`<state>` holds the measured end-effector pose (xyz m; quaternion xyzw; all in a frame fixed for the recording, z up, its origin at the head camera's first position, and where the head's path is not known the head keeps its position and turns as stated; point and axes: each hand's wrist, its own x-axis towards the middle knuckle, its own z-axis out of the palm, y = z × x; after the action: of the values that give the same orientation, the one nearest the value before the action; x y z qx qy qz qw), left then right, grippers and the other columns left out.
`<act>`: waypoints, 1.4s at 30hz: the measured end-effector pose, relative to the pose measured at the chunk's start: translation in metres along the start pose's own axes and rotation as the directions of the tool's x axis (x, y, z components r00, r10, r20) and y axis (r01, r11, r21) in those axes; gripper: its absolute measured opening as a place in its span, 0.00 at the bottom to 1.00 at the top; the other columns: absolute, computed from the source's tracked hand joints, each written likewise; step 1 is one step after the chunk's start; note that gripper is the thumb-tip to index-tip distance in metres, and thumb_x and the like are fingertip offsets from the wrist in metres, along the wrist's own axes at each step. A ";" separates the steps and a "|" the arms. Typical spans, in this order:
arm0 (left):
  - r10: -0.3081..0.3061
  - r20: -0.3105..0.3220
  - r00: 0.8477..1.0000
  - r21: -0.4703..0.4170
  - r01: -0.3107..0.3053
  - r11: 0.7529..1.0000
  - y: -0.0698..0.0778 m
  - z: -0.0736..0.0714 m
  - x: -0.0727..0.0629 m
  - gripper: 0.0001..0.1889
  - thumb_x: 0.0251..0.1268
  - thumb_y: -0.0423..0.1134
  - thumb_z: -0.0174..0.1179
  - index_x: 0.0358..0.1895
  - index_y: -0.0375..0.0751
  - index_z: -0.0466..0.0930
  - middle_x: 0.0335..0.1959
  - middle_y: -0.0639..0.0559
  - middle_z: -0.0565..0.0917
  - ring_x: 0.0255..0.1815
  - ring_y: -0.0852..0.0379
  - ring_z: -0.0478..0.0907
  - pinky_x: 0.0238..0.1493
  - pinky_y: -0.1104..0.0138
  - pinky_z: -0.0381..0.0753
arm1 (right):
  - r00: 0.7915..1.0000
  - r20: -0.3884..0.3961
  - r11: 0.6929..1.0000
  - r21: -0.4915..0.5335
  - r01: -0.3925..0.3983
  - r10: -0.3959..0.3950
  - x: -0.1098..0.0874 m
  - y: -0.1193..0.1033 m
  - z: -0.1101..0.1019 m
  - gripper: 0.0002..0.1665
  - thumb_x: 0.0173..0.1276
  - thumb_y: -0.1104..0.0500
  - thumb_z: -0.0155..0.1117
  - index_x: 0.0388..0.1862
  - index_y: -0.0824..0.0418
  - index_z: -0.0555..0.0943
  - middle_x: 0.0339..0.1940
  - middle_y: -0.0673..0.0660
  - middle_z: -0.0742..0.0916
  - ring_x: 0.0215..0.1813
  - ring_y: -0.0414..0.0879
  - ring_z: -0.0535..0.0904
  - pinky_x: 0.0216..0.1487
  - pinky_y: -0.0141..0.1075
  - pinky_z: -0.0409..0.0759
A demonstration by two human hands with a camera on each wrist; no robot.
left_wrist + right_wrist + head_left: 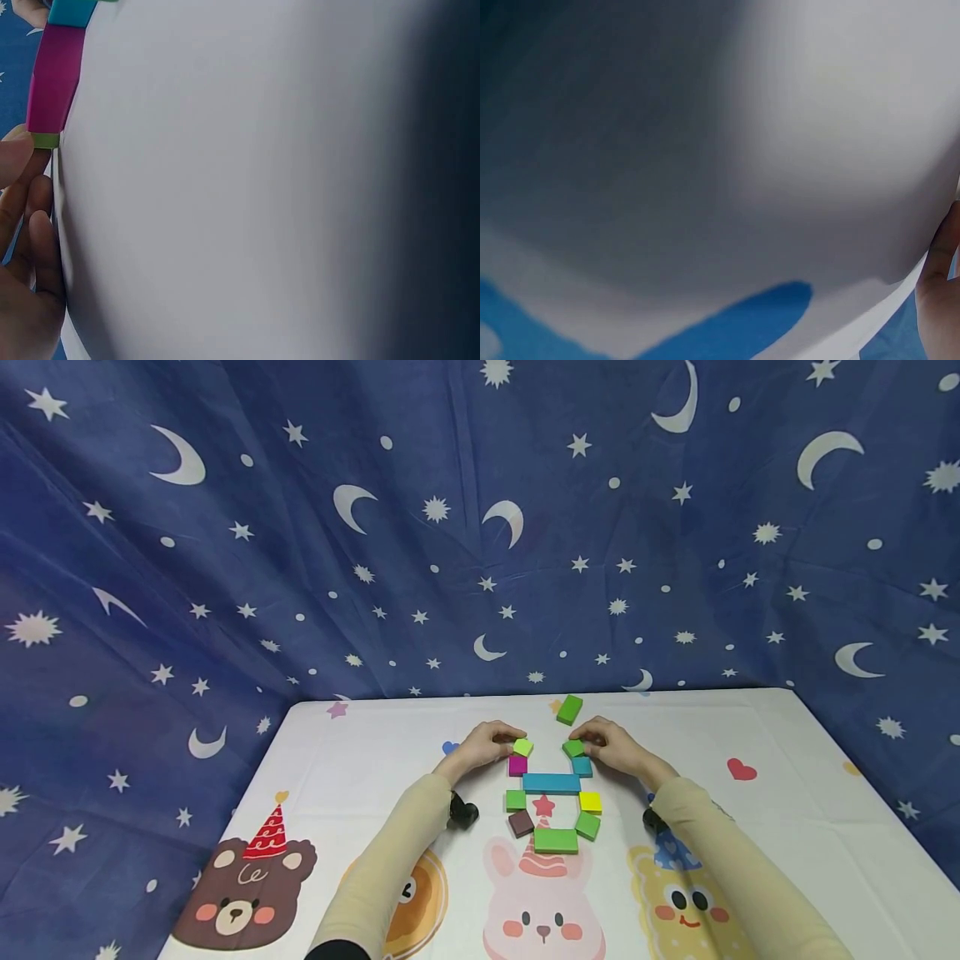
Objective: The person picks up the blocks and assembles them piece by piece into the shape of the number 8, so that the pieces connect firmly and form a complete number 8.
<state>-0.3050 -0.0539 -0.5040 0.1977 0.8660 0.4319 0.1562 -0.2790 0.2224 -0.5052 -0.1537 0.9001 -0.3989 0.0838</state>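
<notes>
In the head view my left hand [486, 744] pinches a lime block [522, 747], which touches a magenta block [517, 766]. The left wrist view has thumb and finger at the lime block's [45, 140] end. Opposite, my right hand [617, 746] holds a green block [573, 748] just above a teal block [582, 767]. Between the two sides lies a long blue block [551, 783]. Only part of the right hand [939, 300] appears in the right wrist view; its block is hidden there.
Below the blue block, a ring continues with a small green block [515, 801], yellow block [590, 802], brown block [521, 823], tilted green block [588, 825] and wide green block [556, 841]. A loose green block [570, 710] lies near the table's [750, 718] back edge.
</notes>
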 end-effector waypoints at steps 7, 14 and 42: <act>0.001 0.002 1.000 -0.009 -0.001 1.000 -0.001 -0.002 -0.002 0.20 0.62 0.26 0.55 0.57 0.42 0.81 0.57 0.45 0.80 0.54 0.53 0.75 0.61 0.59 0.72 | 1.000 0.005 1.000 0.001 0.002 -0.002 0.002 0.000 0.002 0.16 0.68 0.70 0.55 0.52 0.62 0.81 0.50 0.62 0.79 0.48 0.51 0.72 0.52 0.44 0.72; -0.012 0.000 1.000 -0.022 0.012 1.000 -0.004 -0.004 -0.003 0.20 0.63 0.27 0.55 0.58 0.43 0.80 0.59 0.45 0.79 0.57 0.52 0.74 0.64 0.58 0.71 | 1.000 0.009 1.000 0.007 0.012 -0.012 0.004 -0.001 0.003 0.16 0.68 0.70 0.55 0.52 0.62 0.81 0.50 0.62 0.79 0.48 0.51 0.72 0.52 0.43 0.72; -0.009 -0.014 1.000 -0.004 0.009 1.000 -0.002 0.001 0.001 0.17 0.63 0.29 0.58 0.54 0.43 0.82 0.53 0.45 0.82 0.52 0.53 0.77 0.58 0.63 0.75 | 0.999 0.031 1.000 -0.009 -0.029 0.029 0.001 -0.003 -0.002 0.17 0.69 0.68 0.54 0.55 0.63 0.80 0.53 0.63 0.79 0.52 0.54 0.73 0.58 0.48 0.73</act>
<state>-0.3062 -0.0543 -0.5065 0.1902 0.8671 0.4344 0.1524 -0.2803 0.2214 -0.5018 -0.1472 0.9025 -0.3916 0.1027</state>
